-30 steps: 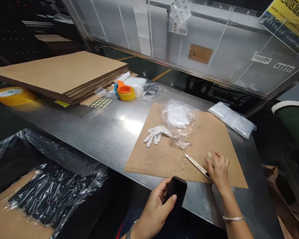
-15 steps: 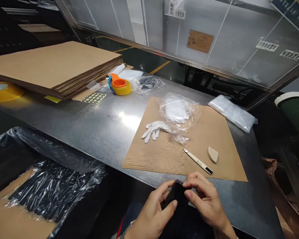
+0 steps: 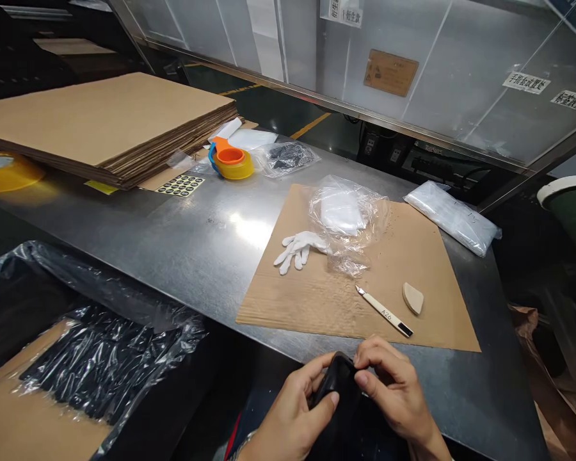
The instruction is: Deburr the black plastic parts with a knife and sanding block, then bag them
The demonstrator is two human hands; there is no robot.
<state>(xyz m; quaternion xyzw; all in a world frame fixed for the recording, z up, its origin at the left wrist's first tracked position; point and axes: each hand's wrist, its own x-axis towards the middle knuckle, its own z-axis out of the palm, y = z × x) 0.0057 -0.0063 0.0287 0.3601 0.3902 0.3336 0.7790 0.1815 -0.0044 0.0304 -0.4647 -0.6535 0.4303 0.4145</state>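
A black piece with a smooth rounded end (image 3: 336,376) is held at the table's front edge. It could be moulded plastic or rubber; its lower part blends into the dark clothing behind. My left hand (image 3: 295,410) is closed around its left side, thumb lying across the front. With thumb and fingertips pressed together, my right hand (image 3: 393,390) pinches at its upper right edge. Beyond the hands, a white-handled craft knife (image 3: 384,311) marked A26 lies on a cardboard sheet (image 3: 288,307). To the knife's right is a small beige wedge-shaped block (image 3: 413,298).
A white glove (image 3: 300,250) and clear plastic bags (image 3: 348,211) lie on the cardboard. A tape dispenser (image 3: 233,160) and stacked cardboard (image 3: 110,121) stand at back left. Below left, an open box holds black plastic-wrapped items (image 3: 110,365). A wrapped packet (image 3: 454,216) lies right.
The black piece has turned slightly in my hands, showing more of its upper edge. Both hands keep their hold. The camera view has shifted a little.
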